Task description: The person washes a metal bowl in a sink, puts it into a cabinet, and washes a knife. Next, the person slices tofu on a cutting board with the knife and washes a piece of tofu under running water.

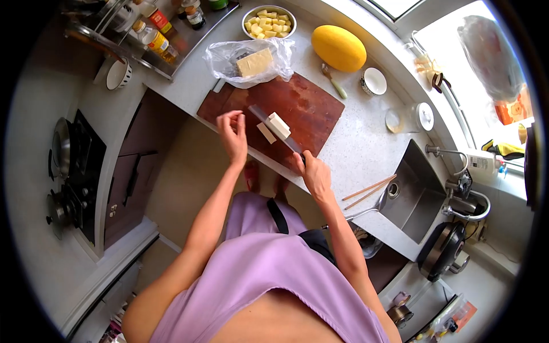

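Observation:
My right hand point(315, 174) is wrapped round the handle of a kitchen knife point(263, 115), whose blade lies slantwise across the wooden cutting board point(311, 106). Against the blade's far side rests a white block that looks like tofu point(279, 125), and a flat slice of it point(266, 132) sits on the near side. At the board's left front edge, my left hand point(233, 136) is raised with loosely bent fingers and nothing visible in it. Behind the blade, a clear plastic bag point(217, 60) holds a pale yellow block point(255, 62) and overlaps the board's back edge.
A bowl of cut yellowish cubes point(267, 28), a yellow melon point(338, 48), a peeler-like tool point(334, 81), a small white bowl point(374, 82) and a glass jar point(409, 118) stand round the board. Chopsticks point(370, 191) lie beside the sink point(420, 200). Bottles point(154, 41) fill the left rack.

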A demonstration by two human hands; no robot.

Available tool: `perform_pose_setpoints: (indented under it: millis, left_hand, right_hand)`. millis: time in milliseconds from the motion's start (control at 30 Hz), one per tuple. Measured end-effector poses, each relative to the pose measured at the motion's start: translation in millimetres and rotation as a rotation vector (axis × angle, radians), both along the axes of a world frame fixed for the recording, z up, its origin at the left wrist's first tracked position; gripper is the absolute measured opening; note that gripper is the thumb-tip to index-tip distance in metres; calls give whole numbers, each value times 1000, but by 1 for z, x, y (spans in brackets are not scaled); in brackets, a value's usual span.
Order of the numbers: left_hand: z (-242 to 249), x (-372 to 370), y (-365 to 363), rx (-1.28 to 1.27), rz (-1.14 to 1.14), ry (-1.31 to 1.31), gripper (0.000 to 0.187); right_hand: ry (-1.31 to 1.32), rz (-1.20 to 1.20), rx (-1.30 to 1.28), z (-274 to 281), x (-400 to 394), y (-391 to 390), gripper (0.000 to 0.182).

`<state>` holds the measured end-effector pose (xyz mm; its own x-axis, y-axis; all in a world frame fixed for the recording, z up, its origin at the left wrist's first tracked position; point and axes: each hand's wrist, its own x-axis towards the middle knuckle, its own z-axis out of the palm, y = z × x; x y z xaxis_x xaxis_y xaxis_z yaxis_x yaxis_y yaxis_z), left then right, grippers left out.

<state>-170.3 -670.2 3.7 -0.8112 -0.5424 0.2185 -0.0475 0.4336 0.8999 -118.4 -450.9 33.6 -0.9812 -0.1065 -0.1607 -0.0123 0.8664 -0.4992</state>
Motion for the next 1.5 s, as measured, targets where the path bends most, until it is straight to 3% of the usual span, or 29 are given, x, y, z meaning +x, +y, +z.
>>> perform_pose_setpoints:
  millis: [67,133,200,300,333,400,467,567,633,667,733,933,1000,1167,1200,1233,1333,1500]
  left_hand:
    - [30,-18,-13,-285,-177,173,24]
    - [68,-41,-18,-514,-707,94,36]
    - [61,-51,-15,-543,-1090,-46,62]
    - [43,-66,-11,-429,-1402,-163,63]
    - [48,-70,-9,-432,-1411,-162,63]
    - [58,-77,-6,-212,-1502,-450,57]
    - [56,-79,-5,-224,-1505,-369,51]
    - [56,-83,-5,-90,-1519,-581,47]
    - [48,-87,-7,388,-1438,-844,46]
    - [42,-88,-10,382,-1442,-843,46]
    - [35,-90,-18,790,-1345,-805,52]
    - [146,-58,8,1384,-1084,-675,68]
    - [206,-32,23,1419,-1149,-619,72]
    - [322,14,23,1249,-1656,-619,78]
    - [330,13,28,1199,-1764,-551,80]
    - [323,25,33,1239,-1746,-305,69]
    - [297,44,44,1326,-1793,113,75]
    - [310,47,38,1490,-1697,-92,73]
  right_hand:
    - [268,129,226,6,2,3,46]
    - [307,164,284,6,3,8,45]
    - [348,203,340,6,5,11,45]
    - [418,242,374,16,3,14,45]
    - [446,275,374,20,3,16,45]
    - [473,297,376,24,2,20,45]
    - [476,349,398,27,2,23,46]
    - [463,405,410,36,5,28,45]
    - [452,394,400,45,12,32,45]
    - [442,392,389,48,17,34,45]
    - [402,347,349,48,27,43,43]
    - [299,141,378,63,54,75,43]
    - [216,4,334,64,60,83,41]
    - [138,-205,293,67,68,90,39]
    - [139,-234,284,68,69,90,38]
    - [118,-257,276,69,68,90,37]
    - [83,-310,255,69,67,90,37]
    - [89,-311,257,70,63,87,36]
